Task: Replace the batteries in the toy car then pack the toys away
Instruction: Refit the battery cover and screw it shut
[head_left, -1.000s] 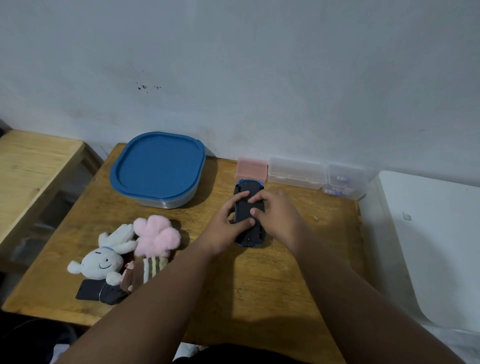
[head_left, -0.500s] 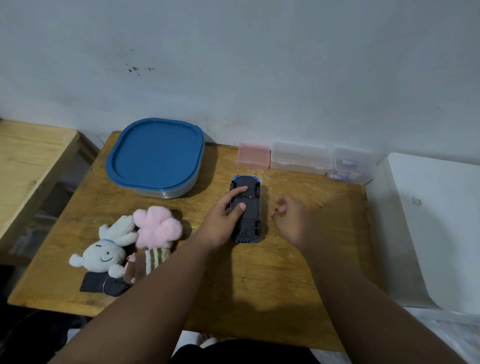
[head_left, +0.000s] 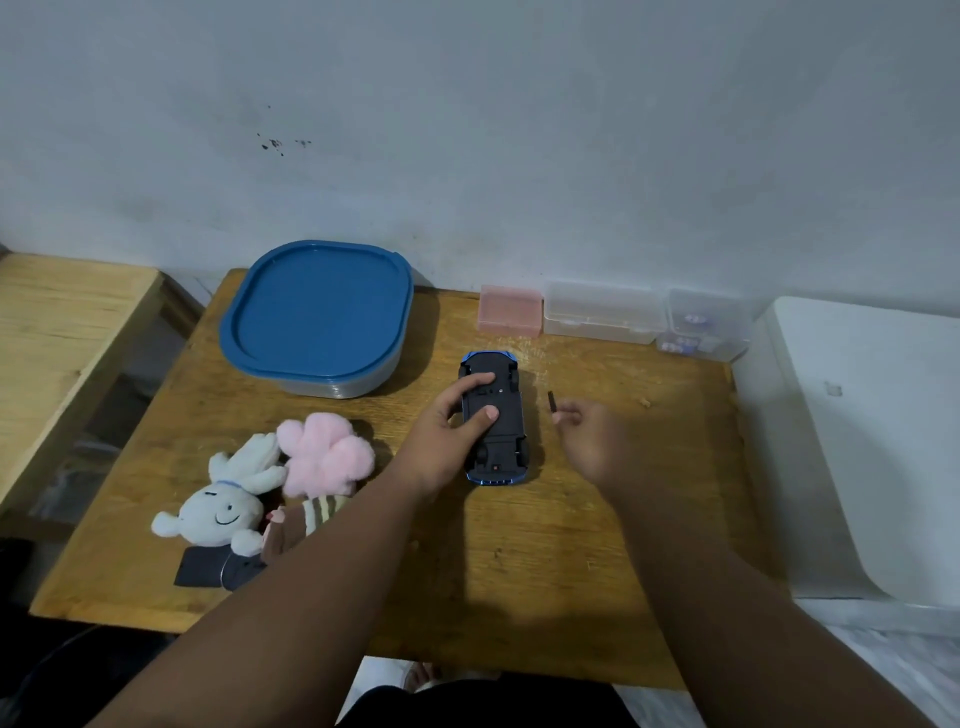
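A blue toy car (head_left: 506, 418) lies upside down on the wooden table (head_left: 519, 571), its black underside facing up. My left hand (head_left: 447, 441) grips the car from the left, thumb and fingers pressed on the underside. To the right of the car, my right hand (head_left: 597, 441) hovers with its fingertips pinched on a small black piece (head_left: 550, 401). A white plush rabbit (head_left: 223, 506) and a pink fluffy plush (head_left: 324, 457) lie at the table's left, partly over a dark cloth toy (head_left: 208, 569).
A container with a blue lid (head_left: 317, 312) stands at the back left. A pink box (head_left: 509, 310) and two clear boxes (head_left: 602, 312) line the wall. A white surface (head_left: 857, 441) adjoins on the right, a wooden bench (head_left: 52, 322) on the left.
My right hand has come off the car's underside and moved right, carrying a small black piece. My left hand stays on the car.
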